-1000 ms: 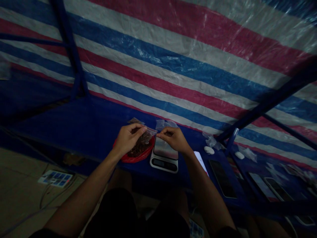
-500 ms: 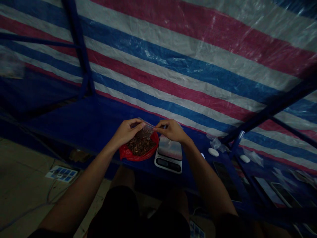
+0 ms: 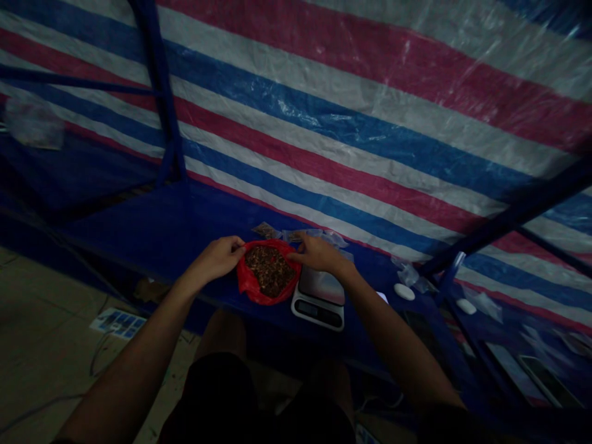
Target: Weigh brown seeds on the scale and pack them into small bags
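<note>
Grips farther apart, red bag between

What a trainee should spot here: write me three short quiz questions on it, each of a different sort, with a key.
1. Multiple choice. What sits beside the red bag, on its right?
A) a mug
B) a scale
C) a pair of scissors

2. True or false: the red bag is tied shut at the top.

3. Fill in the blank: of the two hands, the ____ one is nearer the scale.

Key
1. B, the scale.
2. False; the bag lies open and the brown pieces in it show.
3. Right; the right hand is by the scale, while the left hand is on the far side of the bag.
</note>
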`<state>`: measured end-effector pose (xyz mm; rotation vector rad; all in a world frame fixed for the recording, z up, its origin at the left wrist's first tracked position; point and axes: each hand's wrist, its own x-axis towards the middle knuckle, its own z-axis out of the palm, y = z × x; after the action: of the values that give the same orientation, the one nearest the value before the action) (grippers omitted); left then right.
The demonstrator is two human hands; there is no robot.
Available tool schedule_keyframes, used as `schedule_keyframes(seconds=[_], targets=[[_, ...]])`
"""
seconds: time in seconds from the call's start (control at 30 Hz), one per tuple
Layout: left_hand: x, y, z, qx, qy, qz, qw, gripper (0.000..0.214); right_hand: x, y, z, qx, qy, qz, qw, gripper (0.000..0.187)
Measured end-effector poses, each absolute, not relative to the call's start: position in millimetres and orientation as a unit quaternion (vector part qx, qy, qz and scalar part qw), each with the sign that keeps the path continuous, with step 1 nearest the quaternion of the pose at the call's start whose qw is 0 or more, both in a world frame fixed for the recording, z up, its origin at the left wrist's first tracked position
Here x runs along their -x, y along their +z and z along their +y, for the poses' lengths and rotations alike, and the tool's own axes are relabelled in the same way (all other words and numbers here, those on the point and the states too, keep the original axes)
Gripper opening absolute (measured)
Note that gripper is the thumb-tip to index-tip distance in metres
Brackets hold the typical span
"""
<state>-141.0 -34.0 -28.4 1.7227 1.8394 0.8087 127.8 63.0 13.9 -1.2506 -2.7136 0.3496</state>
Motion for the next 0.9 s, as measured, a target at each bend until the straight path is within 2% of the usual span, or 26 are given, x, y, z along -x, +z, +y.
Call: schedule_keyframes(seconds=[0.07,0.13,0.37,0.43,0.57,0.67,0.73,0.87,0.9], targets=[[136,-19,-32,-0.634,0.309,0.669,0.236,0.034,-122,1,61,0.417,0.118,-0.9,0.04,0.05],[134,-11,-32,-0.634,0.327,0.655,0.249,0.034,-120,0,62,0.409,0.121,-0.903,0.053,0.039],[146,7,-32,-0.633,0.405,0.62,0.228,0.036,-129,38,66,0.339,0.146,-0.893,0.257,0.018],[149,1,-31,-0.634,0.39,0.627,0.231,0.035,-131,39,65,0.33,0.149,-0.901,0.239,0.021],[151,-15,-37,-0.646,0.289,0.682,0.181,0.031,-131,29,55,0.348,0.109,-0.924,0.117,0.025],[144,-12,-45,-0.638,0.273,0.717,0.063,0.04,-123,26,40,0.342,0.04,-0.929,0.134,0.021],[136,-2,-48,-0.663,0.284,0.692,0.017,0.039,-113,27,31,0.305,0.029,-0.939,0.156,0.022],[115,9,-37,-0.778,0.232,0.575,0.101,0.022,-89,21,29,0.183,0.134,-0.969,0.099,0.015],[110,7,-32,-0.784,0.211,0.57,0.126,0.02,-83,17,32,0.172,0.155,-0.969,0.086,0.018]])
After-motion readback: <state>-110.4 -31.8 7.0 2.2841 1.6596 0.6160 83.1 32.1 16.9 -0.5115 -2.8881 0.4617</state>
